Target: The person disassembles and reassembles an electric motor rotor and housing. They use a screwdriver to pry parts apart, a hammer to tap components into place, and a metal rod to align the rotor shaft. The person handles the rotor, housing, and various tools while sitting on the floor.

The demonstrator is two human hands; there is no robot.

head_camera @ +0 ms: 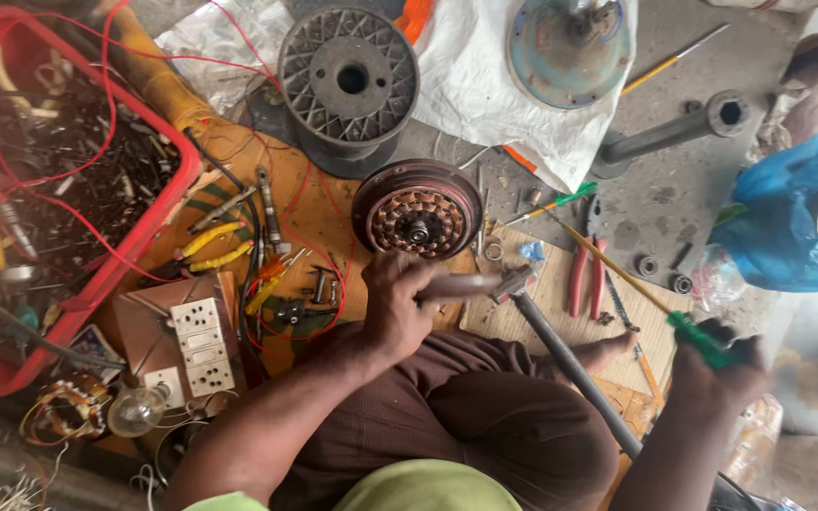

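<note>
**A:** What is filling the view, starting with the biggest things?

**B:** A person is sitting cross-legged on a workshop floor. Well away from the left fingers, a red crate (158, 203) of scrap and wire is sitting. Beyond those fingers a grey spoked spool (348, 80) is standing. Just beyond the knuckles a round motor (417, 210) is lying flat, showing its copper windings.

**A:** And what are the hands doing?

**B:** The left hand (398, 308) is closing its fingers fully around a short metal bar (461, 284), which is blurred. The bar is pointing away from the fingertips, over a wooden board (551, 317). Its far end is meeting the top of a long grey pipe (575, 369), which is slanting back toward the lap. I cannot tell whether bar and pipe are one tool. The right hand (726, 369) is wrapping its fingers around a green-handled screwdriver (698, 336). Its thin shaft is running from the fingers toward the motor.

**A:** Anything smaller nearby?

**B:** Red-handled pliers (587, 270) are lying on the board, between the two hands. Small ring bearings (681, 282) are sitting just beyond the right fingers.

**A:** How is this best handled?

**B:** In my judgement, the bar is asking for a firm full-fist grip with the wrist kept straight. The screwdriver tip seems to be wanting steadying before any force is going through it. Loose bearings so near the right fingers could get knocked, so working over the board looks safer.
</note>
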